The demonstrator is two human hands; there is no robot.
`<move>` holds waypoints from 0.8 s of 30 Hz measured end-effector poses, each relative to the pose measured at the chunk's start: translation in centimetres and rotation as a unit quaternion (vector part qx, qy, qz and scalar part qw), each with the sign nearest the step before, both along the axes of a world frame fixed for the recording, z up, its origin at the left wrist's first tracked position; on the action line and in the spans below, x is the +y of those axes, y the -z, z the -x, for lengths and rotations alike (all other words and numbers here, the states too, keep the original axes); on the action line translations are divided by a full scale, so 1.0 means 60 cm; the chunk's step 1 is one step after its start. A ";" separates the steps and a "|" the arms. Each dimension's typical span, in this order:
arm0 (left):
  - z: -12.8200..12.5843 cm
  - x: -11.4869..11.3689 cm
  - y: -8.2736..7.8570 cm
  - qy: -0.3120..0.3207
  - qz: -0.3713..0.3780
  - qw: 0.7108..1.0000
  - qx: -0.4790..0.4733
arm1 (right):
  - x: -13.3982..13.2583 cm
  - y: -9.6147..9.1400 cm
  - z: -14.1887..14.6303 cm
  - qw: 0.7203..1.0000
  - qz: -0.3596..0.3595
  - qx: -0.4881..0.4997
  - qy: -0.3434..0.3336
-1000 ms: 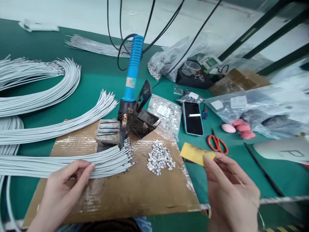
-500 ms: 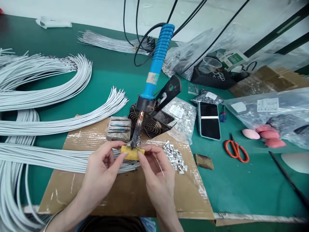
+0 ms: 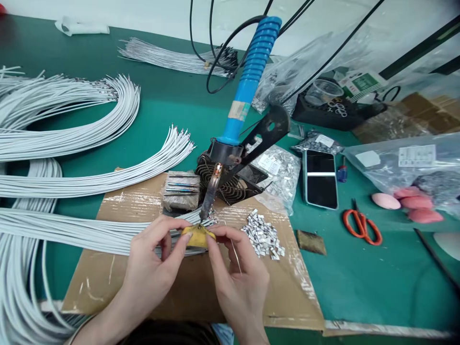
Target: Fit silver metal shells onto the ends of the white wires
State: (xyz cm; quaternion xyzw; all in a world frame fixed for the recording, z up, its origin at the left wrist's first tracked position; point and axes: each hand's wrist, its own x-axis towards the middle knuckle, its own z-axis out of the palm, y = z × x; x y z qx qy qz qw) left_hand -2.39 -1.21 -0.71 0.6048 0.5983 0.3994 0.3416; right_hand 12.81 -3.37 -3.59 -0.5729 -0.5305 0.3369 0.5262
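Note:
A small yellow sponge (image 3: 197, 238) is pinched at its left end by my left hand (image 3: 154, 263) and at its right end by my right hand (image 3: 240, 278). Its top edge, darkened and creased, meets the tip of a blue-handled soldering iron (image 3: 247, 81); exactly how they touch is hard to see. The iron leans, tip down, in a black stand (image 3: 264, 139). A thin wire (image 3: 235, 254), resembling solder, runs through the fingers of my right hand. Behind my hands lies a bundle of white cables (image 3: 89, 231), its ends partly hidden.
Small metal pieces (image 3: 264, 235) are piled on the cardboard (image 3: 287, 292). A grey block with thin rods (image 3: 181, 191) and a round fan grille (image 3: 233, 189) stand behind. To the right are a phone (image 3: 321, 179), orange-handled scissors (image 3: 362, 229) and plastic bags (image 3: 406, 160).
The sponge, flat before, is now bent, its middle raised near the iron's tip. The iron's handle leans further right. Most of the scene has shifted slightly right in view.

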 end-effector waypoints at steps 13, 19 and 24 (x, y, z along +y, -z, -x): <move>0.026 -0.027 0.017 0.006 -0.024 0.996 0.083 | 0.004 0.007 -0.103 0.984 0.106 0.080 0.121; 0.115 -0.061 0.044 0.185 -0.206 0.923 0.266 | 0.004 0.029 -0.328 0.933 0.059 0.013 0.354; 0.143 -0.070 0.081 0.200 -0.269 0.854 0.399 | 0.002 0.048 -0.401 0.917 0.036 -0.195 0.345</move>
